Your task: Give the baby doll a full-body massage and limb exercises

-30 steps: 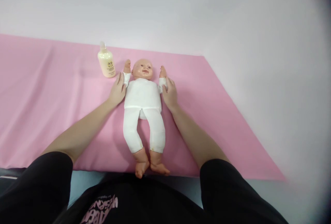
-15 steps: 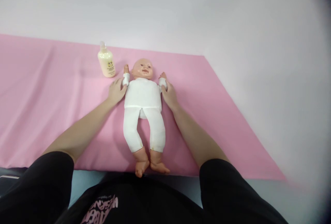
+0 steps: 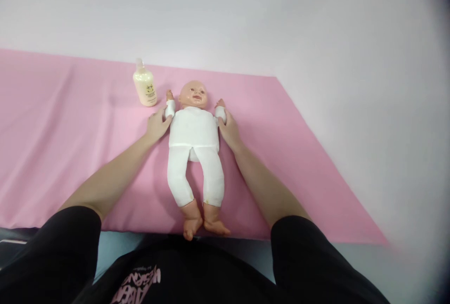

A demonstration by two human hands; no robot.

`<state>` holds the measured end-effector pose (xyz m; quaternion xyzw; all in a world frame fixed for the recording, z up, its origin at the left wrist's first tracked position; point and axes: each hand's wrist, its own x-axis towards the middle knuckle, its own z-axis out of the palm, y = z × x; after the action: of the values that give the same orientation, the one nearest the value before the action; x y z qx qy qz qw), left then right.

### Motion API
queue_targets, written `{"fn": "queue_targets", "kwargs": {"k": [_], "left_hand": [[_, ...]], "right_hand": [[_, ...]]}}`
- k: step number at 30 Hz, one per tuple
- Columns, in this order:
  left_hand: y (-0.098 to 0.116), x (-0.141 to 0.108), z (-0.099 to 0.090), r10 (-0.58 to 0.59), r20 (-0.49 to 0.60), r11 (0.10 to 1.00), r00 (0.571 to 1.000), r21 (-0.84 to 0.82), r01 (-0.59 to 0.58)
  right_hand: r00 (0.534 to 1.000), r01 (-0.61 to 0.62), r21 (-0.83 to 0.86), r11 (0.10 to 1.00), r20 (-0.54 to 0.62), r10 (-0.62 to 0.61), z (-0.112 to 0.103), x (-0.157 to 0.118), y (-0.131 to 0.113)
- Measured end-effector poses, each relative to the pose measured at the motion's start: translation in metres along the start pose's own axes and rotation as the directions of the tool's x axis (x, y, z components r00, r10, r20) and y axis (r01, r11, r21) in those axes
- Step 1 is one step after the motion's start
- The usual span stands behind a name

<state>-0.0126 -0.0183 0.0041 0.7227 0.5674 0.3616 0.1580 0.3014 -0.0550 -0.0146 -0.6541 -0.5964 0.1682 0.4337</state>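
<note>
A baby doll (image 3: 194, 128) with a white cloth body lies on its back, head away from me and bare feet toward me. Its arms are bent up beside its head. My left hand (image 3: 157, 123) is closed around the doll's arm on the left, thumb on the inner side. On the opposite side my right hand (image 3: 229, 128) grips the other arm in the same way. Part of the fingers of both hands is hidden behind the doll's sleeves.
A pump bottle (image 3: 145, 86) of pale yellow liquid stands left of the doll's head. Pink cloth (image 3: 87, 121) covers the table, with its edge running diagonally on the right. A pale wall (image 3: 225, 18) rises behind. The doll's feet reach the near edge.
The doll's arm on the left has shifted very slightly outward with my left hand. Otherwise my hands, the doll and the bottle look almost the same.
</note>
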Motion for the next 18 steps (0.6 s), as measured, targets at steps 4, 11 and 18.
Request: {"fn": "queue_targets", "kwargs": {"k": [4, 11, 18], "left_hand": [[-0.009, 0.003, 0.005, 0.076, -0.074, 0.975, 0.994, -0.204, -0.09], [-0.006, 0.002, 0.006, 0.3, -0.24, 0.89, 0.923, -0.277, -0.361], [0.005, -0.009, -0.004, 0.503, -0.129, 0.841, 0.855, -0.155, -0.518]], "right_hand": [[0.998, 0.058, 0.083, 0.995, -0.044, -0.054, 0.001, -0.001, 0.004], [0.902, 0.402, 0.134, 0.906, -0.226, -0.367, 0.001, -0.004, -0.012], [0.854, 0.498, 0.186, 0.847, -0.273, -0.443, 0.005, -0.009, -0.015]]}}
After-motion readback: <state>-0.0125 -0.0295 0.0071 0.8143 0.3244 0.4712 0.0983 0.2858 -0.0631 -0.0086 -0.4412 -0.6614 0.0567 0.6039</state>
